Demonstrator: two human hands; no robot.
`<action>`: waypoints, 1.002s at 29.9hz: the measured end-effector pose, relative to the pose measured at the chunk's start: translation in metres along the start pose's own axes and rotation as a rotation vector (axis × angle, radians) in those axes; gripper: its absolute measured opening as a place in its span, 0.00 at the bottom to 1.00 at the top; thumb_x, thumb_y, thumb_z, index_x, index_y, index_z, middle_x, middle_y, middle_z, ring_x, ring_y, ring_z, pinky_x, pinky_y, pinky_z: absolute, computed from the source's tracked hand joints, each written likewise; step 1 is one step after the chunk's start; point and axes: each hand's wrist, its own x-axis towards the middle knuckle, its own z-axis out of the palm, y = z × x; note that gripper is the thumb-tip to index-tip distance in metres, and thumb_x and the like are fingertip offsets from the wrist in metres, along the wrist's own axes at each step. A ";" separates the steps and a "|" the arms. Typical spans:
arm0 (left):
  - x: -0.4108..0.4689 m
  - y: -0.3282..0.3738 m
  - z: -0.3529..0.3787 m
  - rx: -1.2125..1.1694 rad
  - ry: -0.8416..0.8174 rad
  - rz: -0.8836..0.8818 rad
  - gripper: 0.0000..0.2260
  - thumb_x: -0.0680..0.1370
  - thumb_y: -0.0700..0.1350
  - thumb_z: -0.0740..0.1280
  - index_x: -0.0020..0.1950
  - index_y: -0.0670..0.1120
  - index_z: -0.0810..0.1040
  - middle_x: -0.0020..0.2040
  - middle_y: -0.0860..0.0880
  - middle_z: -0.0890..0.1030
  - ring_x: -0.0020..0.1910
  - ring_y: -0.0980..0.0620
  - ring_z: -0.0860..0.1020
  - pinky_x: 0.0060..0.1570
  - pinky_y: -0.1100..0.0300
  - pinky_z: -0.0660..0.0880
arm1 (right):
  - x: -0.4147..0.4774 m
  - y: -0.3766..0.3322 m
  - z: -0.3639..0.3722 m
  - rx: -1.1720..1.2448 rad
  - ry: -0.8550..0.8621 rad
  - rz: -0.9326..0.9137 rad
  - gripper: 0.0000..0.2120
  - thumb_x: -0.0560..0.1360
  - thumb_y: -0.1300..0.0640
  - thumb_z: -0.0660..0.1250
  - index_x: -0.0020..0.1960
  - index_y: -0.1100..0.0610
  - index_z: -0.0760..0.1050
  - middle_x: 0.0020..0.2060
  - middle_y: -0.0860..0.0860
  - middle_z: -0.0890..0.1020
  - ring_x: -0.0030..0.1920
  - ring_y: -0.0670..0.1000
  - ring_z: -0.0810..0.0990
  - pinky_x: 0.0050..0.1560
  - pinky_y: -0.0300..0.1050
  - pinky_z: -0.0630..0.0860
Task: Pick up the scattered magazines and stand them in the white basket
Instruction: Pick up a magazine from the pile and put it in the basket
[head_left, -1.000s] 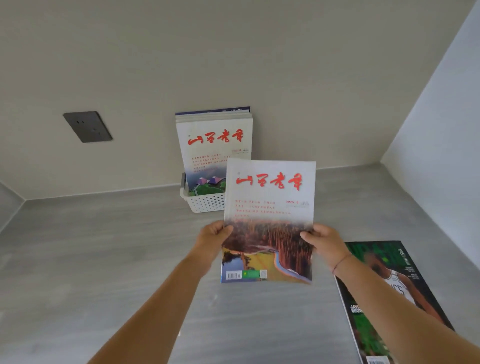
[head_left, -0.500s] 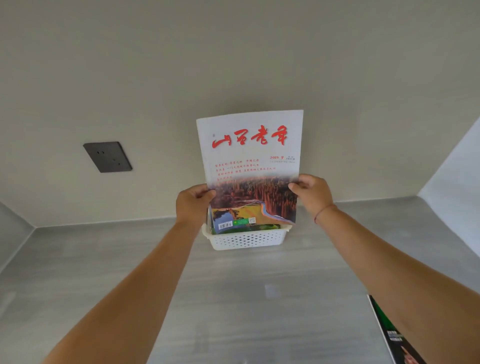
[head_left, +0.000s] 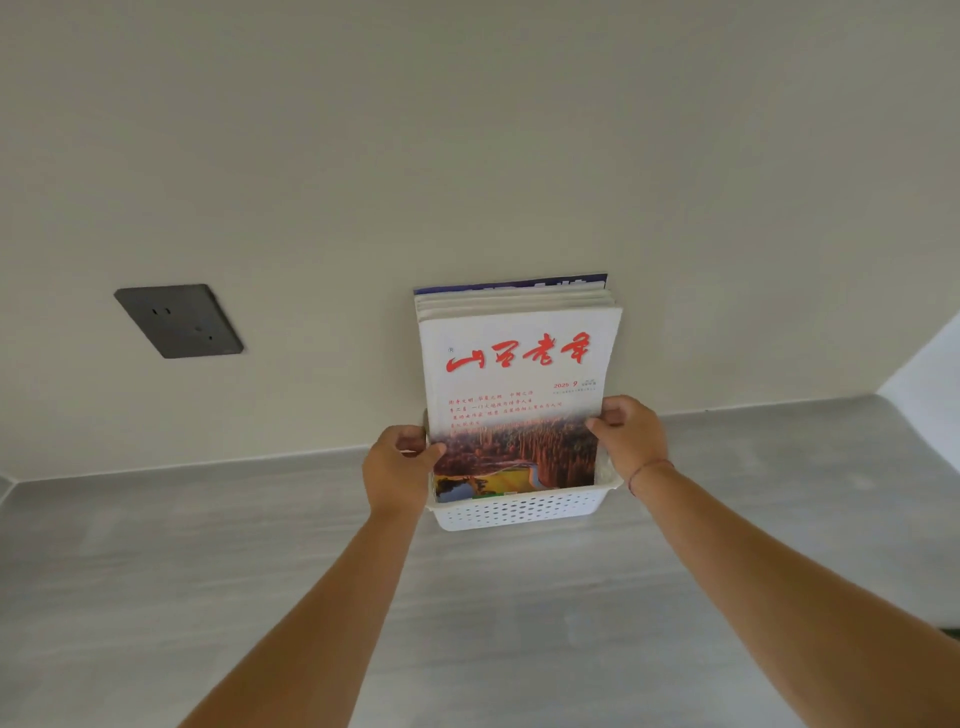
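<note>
2 grips (head_left: 397, 467) (head_left: 631, 441) pinch magazine (head_left: 519, 374), seemingly seated in basket (head_left: 519, 512).

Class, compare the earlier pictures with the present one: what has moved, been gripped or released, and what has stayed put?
The red-titled magazine has gone forward and down into the white basket and now stands in front of the other magazines. The left hand and right hand still grip its side edges; nothing was let go. The basket, the other magazines and the wall socket stayed in place.
</note>
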 end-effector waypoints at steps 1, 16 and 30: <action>0.001 -0.003 0.001 0.010 -0.015 0.004 0.09 0.69 0.43 0.74 0.47 0.47 0.80 0.41 0.52 0.82 0.41 0.51 0.79 0.43 0.58 0.77 | 0.000 -0.001 0.001 0.007 0.008 0.001 0.10 0.73 0.60 0.68 0.54 0.58 0.77 0.50 0.54 0.83 0.49 0.53 0.80 0.52 0.47 0.76; -0.027 -0.012 -0.003 -0.042 0.053 -0.065 0.19 0.70 0.47 0.74 0.59 0.44 0.77 0.55 0.46 0.81 0.48 0.50 0.78 0.48 0.57 0.73 | -0.025 0.014 -0.026 0.010 0.005 0.041 0.24 0.74 0.58 0.66 0.69 0.58 0.67 0.64 0.56 0.74 0.62 0.54 0.75 0.57 0.45 0.71; -0.256 -0.022 0.124 -0.034 -0.421 -0.322 0.24 0.73 0.48 0.71 0.66 0.43 0.69 0.62 0.43 0.75 0.58 0.44 0.75 0.57 0.51 0.72 | -0.180 0.185 -0.231 -0.141 0.194 0.325 0.22 0.74 0.58 0.66 0.67 0.58 0.69 0.49 0.55 0.81 0.45 0.52 0.82 0.44 0.41 0.78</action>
